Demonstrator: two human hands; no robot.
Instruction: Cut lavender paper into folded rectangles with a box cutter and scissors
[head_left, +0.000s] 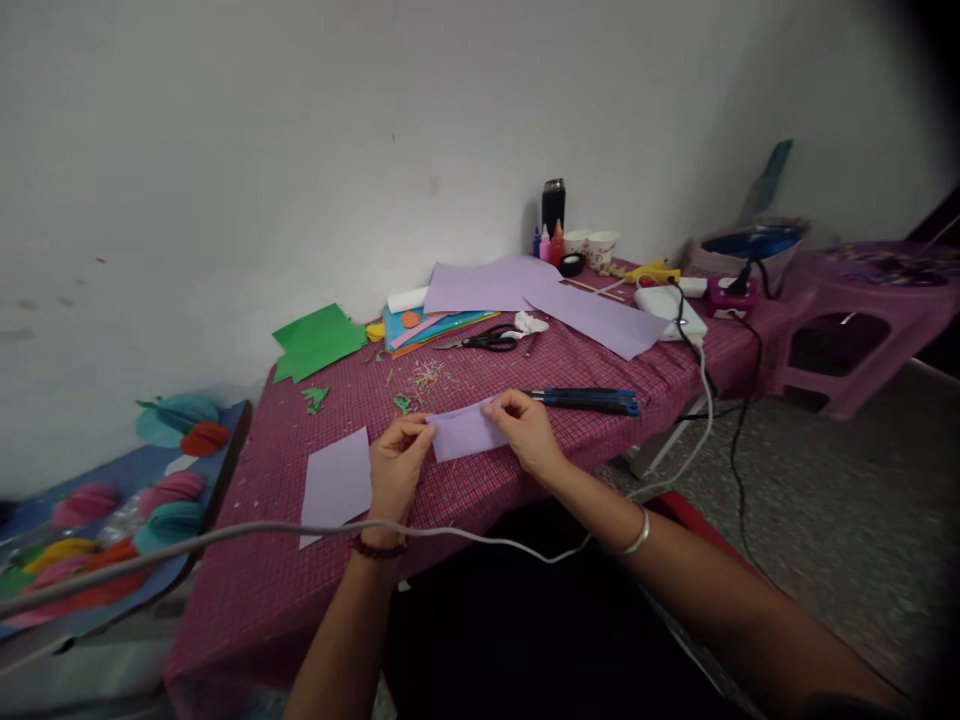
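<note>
A small piece of lilac paper (466, 437) is stretched between my two hands above the front part of the table. My left hand (399, 455) pinches its left end between thumb and fingers. At the right end, my right hand (527, 430) pinches the top corner the same way. Beside my left wrist lies a larger lilac sheet (335, 480), flat on the cloth. Blue-and-black handled tools (589, 401) rest just right of my right hand; their exact kind is not clear. Black-handled scissors (487, 340) lie farther back.
Large lilac sheets (487, 285) and green paper (319, 340) lie at the back of the checked tablecloth (262, 480). A black bottle (553, 205), paper cups (602, 246) and a yellow glue gun (652, 272) stand behind. A white cable (465, 537) crosses in front of my left wrist.
</note>
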